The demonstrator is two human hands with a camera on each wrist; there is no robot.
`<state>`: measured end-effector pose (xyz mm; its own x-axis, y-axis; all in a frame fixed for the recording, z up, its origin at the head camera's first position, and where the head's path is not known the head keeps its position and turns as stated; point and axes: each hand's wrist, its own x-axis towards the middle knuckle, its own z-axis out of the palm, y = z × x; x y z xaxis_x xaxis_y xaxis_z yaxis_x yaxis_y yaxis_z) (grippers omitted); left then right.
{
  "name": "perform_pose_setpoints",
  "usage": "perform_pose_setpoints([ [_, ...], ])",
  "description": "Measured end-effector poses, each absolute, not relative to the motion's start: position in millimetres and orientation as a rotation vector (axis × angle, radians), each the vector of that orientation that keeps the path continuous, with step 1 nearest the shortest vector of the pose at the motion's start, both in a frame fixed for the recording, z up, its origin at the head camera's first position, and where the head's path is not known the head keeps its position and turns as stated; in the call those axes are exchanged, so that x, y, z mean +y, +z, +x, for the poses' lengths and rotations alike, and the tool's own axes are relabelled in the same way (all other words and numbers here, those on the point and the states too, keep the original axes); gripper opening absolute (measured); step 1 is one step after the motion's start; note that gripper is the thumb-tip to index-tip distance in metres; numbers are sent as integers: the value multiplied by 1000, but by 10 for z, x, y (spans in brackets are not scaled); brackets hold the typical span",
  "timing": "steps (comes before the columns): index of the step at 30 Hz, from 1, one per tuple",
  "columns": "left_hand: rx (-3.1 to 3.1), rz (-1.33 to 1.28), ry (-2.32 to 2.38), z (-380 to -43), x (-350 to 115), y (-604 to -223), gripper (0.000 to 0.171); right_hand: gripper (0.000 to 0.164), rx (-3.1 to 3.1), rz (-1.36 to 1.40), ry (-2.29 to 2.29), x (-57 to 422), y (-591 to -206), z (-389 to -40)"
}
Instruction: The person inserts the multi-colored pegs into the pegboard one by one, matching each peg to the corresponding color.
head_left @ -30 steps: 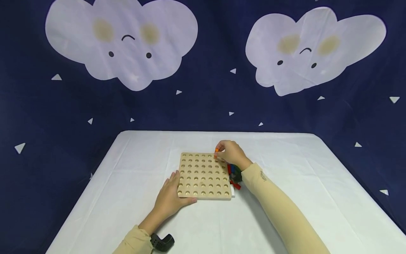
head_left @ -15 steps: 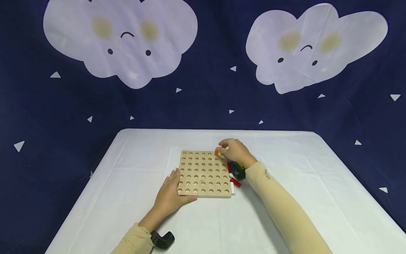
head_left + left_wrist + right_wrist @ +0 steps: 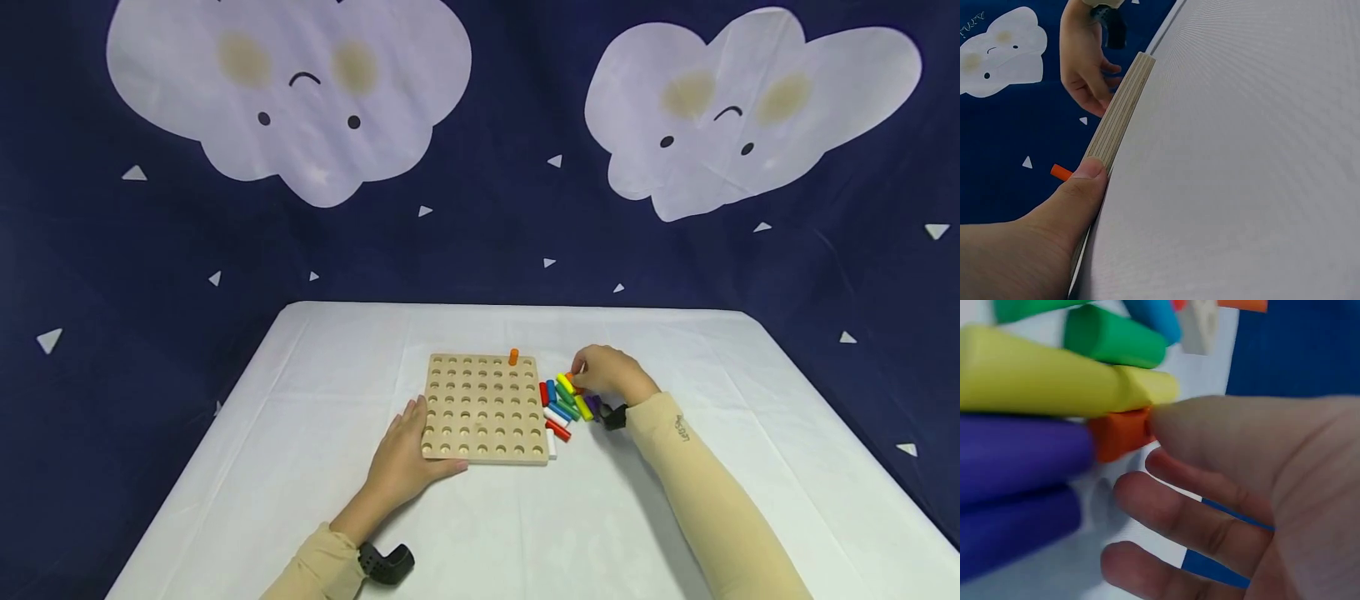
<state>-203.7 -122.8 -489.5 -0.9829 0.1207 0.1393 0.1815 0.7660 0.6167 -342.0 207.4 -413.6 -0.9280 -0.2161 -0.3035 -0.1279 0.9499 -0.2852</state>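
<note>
My left hand holds the near left corner of a wooden pegboard, fingers straight along its left edge. In the left wrist view, the thumb presses the board's front edge. One orange peg stands upright in a hole of the far row; the holes around it are bare. Right of the board, my right hand is at the far side of a pile of coloured pegs. Its thumb pinches another orange peg lying beside a yellow peg; the opposing fingertip is hidden.
The pile also has red, blue, green, white and purple pegs, close against the board's right edge. All lie on a white-covered table before a dark blue cloth with clouds.
My right hand has let go of the orange peg, now standing in the board, and moved right and toward me to the pile, uncovering more pegs. The left hand stays in place.
</note>
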Motion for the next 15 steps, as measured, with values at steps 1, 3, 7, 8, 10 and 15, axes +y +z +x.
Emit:
perform_pose_setpoints([
  [1,-2867,-246,-1014,-2034,-1227,-4899,130,22,2764,-242,-363,2077,-4161,-3411],
  [3,-2873,-250,-1008,-2032,-1227,-4905,130,21,2772,-244,-344,2071,-4192,-3395],
  [7,-2870,-247,-1004,-2031,-1232,-4900,129,21,2824,-278,-286,2026,-4209,-3359],
  [8,-2870,-244,-1004,-2032,-1234,-4899,129,22,2839,-286,-265,2016,-4210,-3352],
  [10,-2873,-237,-1006,-2033,-1238,-4897,129,22,2858,-303,-230,1998,-4210,-3343],
  [15,-2891,-228,-1011,-2044,-1233,-4888,129,25,2885,-316,-257,1989,-4219,-3361],
])
